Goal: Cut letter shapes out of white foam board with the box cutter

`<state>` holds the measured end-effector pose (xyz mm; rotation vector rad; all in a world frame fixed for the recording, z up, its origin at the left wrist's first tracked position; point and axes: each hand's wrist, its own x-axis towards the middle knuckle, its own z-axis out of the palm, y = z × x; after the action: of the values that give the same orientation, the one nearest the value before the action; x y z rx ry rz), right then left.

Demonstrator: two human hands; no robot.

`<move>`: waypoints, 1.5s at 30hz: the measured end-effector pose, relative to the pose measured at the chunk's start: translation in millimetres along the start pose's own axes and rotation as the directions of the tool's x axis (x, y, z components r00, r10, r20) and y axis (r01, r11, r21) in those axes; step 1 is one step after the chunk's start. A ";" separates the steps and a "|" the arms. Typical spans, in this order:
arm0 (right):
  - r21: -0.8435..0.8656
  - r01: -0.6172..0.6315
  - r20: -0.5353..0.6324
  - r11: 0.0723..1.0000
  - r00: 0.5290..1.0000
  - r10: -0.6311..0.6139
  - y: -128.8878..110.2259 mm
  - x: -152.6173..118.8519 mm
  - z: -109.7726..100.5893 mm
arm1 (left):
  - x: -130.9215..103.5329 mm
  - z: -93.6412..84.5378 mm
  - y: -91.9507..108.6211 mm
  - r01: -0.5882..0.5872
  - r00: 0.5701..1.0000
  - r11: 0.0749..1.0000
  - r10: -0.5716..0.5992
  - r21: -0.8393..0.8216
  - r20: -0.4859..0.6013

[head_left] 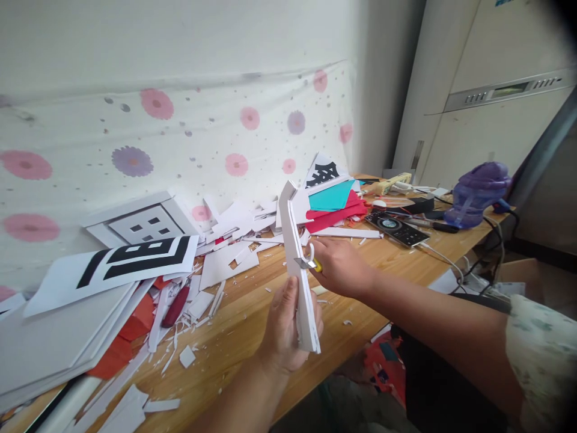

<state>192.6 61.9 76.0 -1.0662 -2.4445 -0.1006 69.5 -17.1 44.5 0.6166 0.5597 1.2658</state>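
Left hand: I have it closed around the lower part of the strip, my thumb along one side and my fingers showing on the other.
White board strip: in my grip above the wooden bench, tilted, its angled top end leaning away from me.
Right hand: just right of the strip, curled tightly around the cutter.
Cutter: its yellow handle is mostly hidden in my fist; its blade meets the strip's edge.
Shaving: a thin white curl rising at the blade, against the strip.
Left of the strip: a printed sheet with black shapes lies over stacked white boards; a red-handled tool rests among offcuts.
Right of the strip: a teal sheet overlaps red sheets; farther right, a lit phone and a purple bottle.
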 end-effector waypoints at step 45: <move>0.566 -0.209 -0.013 0.798 0.965 0.262 37.0 1.9 -4.0 | 9.4 -8.9 -8.4 -0.097 0.981 0.988 0.115 0.118 -0.157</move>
<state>219.3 87.9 76.0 -1.0424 -2.0303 0.6062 71.1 -8.5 31.9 0.6444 0.7441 1.4011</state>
